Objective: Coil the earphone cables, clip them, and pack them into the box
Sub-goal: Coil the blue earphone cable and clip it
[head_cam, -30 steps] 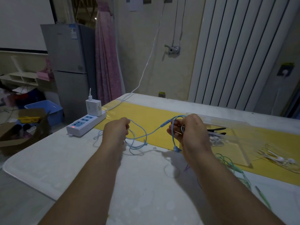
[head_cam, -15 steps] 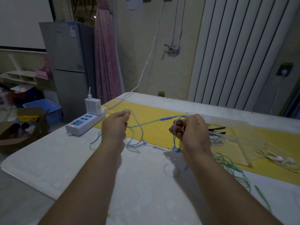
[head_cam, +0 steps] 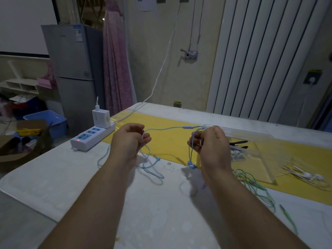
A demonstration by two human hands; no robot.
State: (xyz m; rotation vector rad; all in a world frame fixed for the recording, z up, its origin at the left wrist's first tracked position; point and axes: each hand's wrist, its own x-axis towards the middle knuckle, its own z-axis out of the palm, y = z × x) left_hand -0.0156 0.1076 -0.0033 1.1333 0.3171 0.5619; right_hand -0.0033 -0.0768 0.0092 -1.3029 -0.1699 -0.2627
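A blue earphone cable [head_cam: 167, 129] stretches between both hands above the table. My left hand [head_cam: 128, 141] grips the cable, and its slack end lies looped on the white tabletop below. My right hand [head_cam: 210, 142] pinches a few coiled loops of the same cable, with a blue earbud [head_cam: 191, 166] dangling under it. A clear plastic box [head_cam: 255, 150] lies open just right of my right hand, holding black clips [head_cam: 238, 143] and white earbuds. A green earphone cable [head_cam: 255, 187] lies in front of the box; a white earphone cable [head_cam: 305, 175] lies to its right.
A white power strip [head_cam: 89, 139] with a charger plugged in sits at the table's left edge. A yellow mat [head_cam: 167, 144] runs across the table under the box. A cardboard box [head_cam: 23, 141] and a blue bin stand on the floor to the left.
My hands have moved apart, the left going left and up, pulling the blue cable taut between them. More slack cable now lies spread on the table.
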